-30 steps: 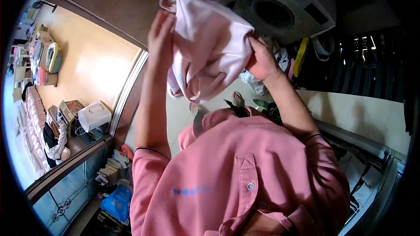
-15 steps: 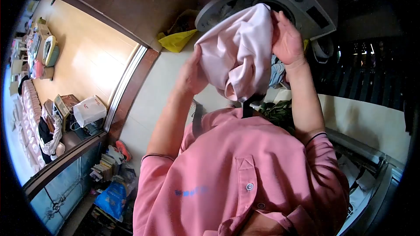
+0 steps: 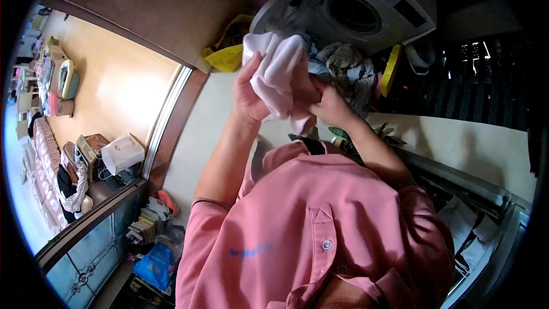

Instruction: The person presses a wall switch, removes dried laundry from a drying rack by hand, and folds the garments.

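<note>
A pale pink cloth (image 3: 277, 66) hangs bunched in the air in front of my chest. My left hand (image 3: 251, 91), on the left side of the view, grips its left edge with the thumb over the fabric. On the other side my right hand (image 3: 331, 102) has its fingers closed on the cloth's lower right part, and the fingertips are partly hidden. Beyond the cloth is a white washing machine (image 3: 394, 0) with its round door (image 3: 280, 8) open. A pile of grey and bluish laundry (image 3: 351, 68) lies before the machine.
A yellow bag (image 3: 225, 58) stands by the brown wall at the upper left. Green leaves (image 3: 343, 134) show below my right forearm. Books (image 3: 143, 226) and a blue bag (image 3: 154, 266) are at the lower left, near a glass door panel (image 3: 86, 272).
The cloth, spread wide between my hands before, is now bunched smaller and lower. My hands have come closer together, and the laundry pile and washing machine opening show more.
</note>
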Demonstrator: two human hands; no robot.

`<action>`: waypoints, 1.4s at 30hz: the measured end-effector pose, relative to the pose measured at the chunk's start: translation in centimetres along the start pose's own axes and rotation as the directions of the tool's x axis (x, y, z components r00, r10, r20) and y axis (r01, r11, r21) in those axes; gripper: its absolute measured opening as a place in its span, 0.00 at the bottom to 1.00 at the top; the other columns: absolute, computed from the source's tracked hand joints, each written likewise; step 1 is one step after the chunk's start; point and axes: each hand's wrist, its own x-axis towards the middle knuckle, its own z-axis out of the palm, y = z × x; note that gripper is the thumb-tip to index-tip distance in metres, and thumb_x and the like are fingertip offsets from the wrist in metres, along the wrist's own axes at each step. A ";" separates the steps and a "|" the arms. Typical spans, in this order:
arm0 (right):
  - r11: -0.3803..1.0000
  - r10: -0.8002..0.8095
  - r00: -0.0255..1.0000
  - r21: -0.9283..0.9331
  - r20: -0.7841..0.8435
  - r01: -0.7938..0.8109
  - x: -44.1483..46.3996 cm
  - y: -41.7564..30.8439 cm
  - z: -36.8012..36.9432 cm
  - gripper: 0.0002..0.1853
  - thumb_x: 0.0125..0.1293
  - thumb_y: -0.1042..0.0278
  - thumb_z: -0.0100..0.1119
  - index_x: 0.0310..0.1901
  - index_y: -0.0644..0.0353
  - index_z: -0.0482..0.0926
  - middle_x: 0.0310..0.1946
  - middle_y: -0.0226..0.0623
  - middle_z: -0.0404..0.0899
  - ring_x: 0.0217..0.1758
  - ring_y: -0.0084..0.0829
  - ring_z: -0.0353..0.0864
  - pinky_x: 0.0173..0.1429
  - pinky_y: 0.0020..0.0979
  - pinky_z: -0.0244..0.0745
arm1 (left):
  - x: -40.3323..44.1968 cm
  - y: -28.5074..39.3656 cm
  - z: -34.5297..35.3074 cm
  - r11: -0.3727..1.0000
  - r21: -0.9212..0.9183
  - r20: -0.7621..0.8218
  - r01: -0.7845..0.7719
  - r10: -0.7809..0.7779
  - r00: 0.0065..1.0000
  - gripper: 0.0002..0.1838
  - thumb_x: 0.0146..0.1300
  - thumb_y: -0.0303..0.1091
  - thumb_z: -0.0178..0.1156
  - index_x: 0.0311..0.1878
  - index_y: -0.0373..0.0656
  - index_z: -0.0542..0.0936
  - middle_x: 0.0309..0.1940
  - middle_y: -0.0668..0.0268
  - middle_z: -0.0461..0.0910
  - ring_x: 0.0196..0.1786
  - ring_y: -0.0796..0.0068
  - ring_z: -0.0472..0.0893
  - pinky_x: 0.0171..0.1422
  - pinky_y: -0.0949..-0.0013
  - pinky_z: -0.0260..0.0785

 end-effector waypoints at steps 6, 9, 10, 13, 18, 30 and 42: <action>0.981 0.035 0.937 0.189 -0.347 0.034 3.3 -4.0 -9.1 0.18 0.59 0.82 0.46 0.52 0.62 0.71 0.42 0.32 0.77 0.44 0.20 0.75 0.49 0.22 0.72 | -3.2 7.9 1.0 0.850 0.464 -0.323 -0.248 0.423 0.847 0.25 0.65 0.45 0.49 0.61 0.41 0.68 0.57 0.58 0.71 0.60 0.59 0.70 0.62 0.53 0.65; 0.997 -0.041 0.935 0.047 -0.351 0.061 3.6 -4.0 -10.5 0.18 0.57 0.84 0.45 0.50 0.64 0.72 0.43 0.33 0.77 0.45 0.22 0.76 0.49 0.24 0.72 | -4.8 9.5 0.5 0.674 0.594 -0.083 -0.438 0.594 0.800 0.26 0.66 0.43 0.47 0.66 0.51 0.61 0.56 0.60 0.71 0.62 0.59 0.67 0.66 0.48 0.58; 0.999 -0.031 0.947 -0.025 -0.319 0.025 3.7 -4.1 -10.5 0.18 0.56 0.84 0.45 0.49 0.65 0.72 0.44 0.34 0.77 0.45 0.23 0.76 0.50 0.25 0.72 | -5.1 9.7 0.4 0.730 0.504 -0.055 -0.462 0.561 0.826 0.28 0.65 0.37 0.49 0.68 0.54 0.57 0.54 0.60 0.72 0.58 0.58 0.72 0.59 0.50 0.66; 0.971 -0.171 0.889 -0.224 -0.425 0.080 4.5 -3.1 -9.0 0.19 0.52 0.83 0.47 0.48 0.64 0.74 0.45 0.38 0.77 0.48 0.29 0.76 0.55 0.27 0.69 | -4.9 8.6 -1.4 0.756 0.512 0.123 -0.408 0.405 0.906 0.31 0.65 0.33 0.48 0.70 0.50 0.52 0.55 0.55 0.72 0.56 0.57 0.74 0.58 0.50 0.68; 0.905 -0.335 0.942 -0.280 -0.006 0.320 4.8 -7.9 -0.8 0.31 0.52 0.76 0.60 0.61 0.58 0.66 0.51 0.45 0.72 0.54 0.36 0.73 0.55 0.33 0.71 | -3.3 1.5 3.1 0.725 0.646 0.068 -0.240 0.258 0.964 0.35 0.58 0.28 0.56 0.69 0.45 0.56 0.52 0.54 0.74 0.52 0.60 0.77 0.52 0.61 0.72; 0.942 -0.334 0.920 -0.037 -0.203 0.334 5.5 -12.8 -6.7 0.14 0.56 0.83 0.49 0.43 0.63 0.79 0.40 0.32 0.80 0.44 0.21 0.77 0.50 0.22 0.71 | -5.0 4.7 1.2 -0.769 0.638 0.237 -0.049 0.135 0.962 0.26 0.54 0.33 0.62 0.57 0.43 0.66 0.42 0.51 0.79 0.46 0.53 0.79 0.48 0.57 0.71; 0.893 -0.166 0.922 -0.343 0.349 0.290 4.5 -10.4 0.1 0.16 0.55 0.63 0.64 0.43 0.59 0.77 0.33 0.39 0.79 0.39 0.34 0.78 0.45 0.32 0.72 | -3.3 1.0 9.9 -0.679 0.603 0.578 -0.419 0.010 0.816 0.22 0.52 0.27 0.61 0.52 0.45 0.71 0.33 0.58 0.78 0.38 0.57 0.79 0.39 0.61 0.73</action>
